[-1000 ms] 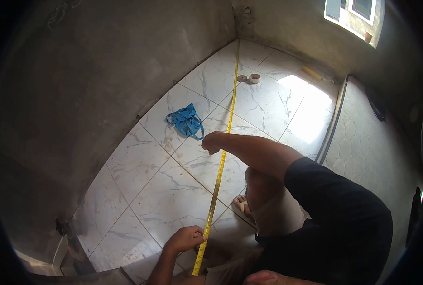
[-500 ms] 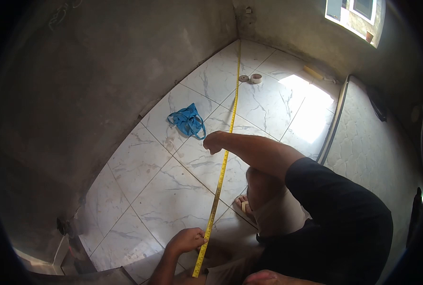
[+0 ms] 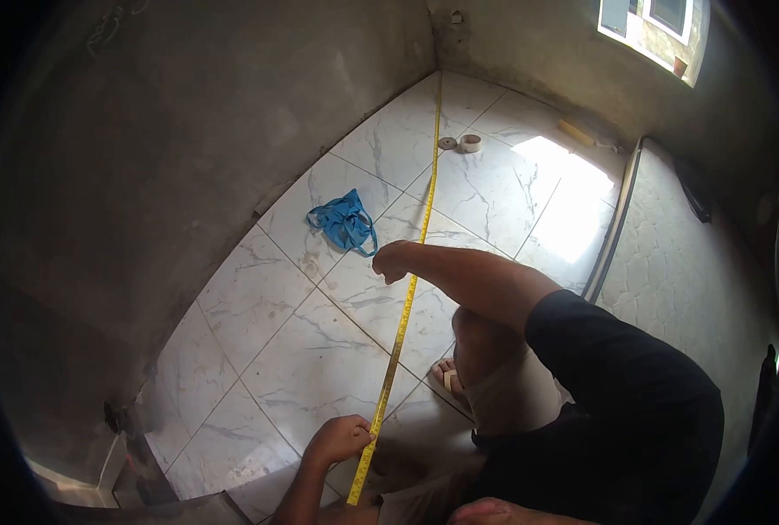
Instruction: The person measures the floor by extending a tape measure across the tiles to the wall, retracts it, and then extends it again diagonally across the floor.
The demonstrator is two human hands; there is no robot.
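A yellow tape measure blade (image 3: 401, 337) runs from the far corner across the floor to the bottom of the view. My left hand (image 3: 341, 437) pinches the blade's left edge near its lower end between thumb and fingers. Farther up, my right hand (image 3: 393, 262) hangs bent at the wrist with curled fingers, and its forearm crosses over the blade. What those fingers hold, if anything, is hidden. Just beyond them lies a crumpled blue cloth bag (image 3: 346, 222), one strap reaching toward the right hand.
A ring-shaped roll (image 3: 470, 143) and a flat disc (image 3: 447, 143) lie beside the blade. On the right a mattress (image 3: 683, 254) stands along the wall. White marbled tiles (image 3: 293, 367) cover the floor. A sandaled foot (image 3: 447, 374) rests right of the blade.
My left hand and the lower part of the blade have shifted slightly left and up. The right hand has hardly moved, and the bag lies where it was.
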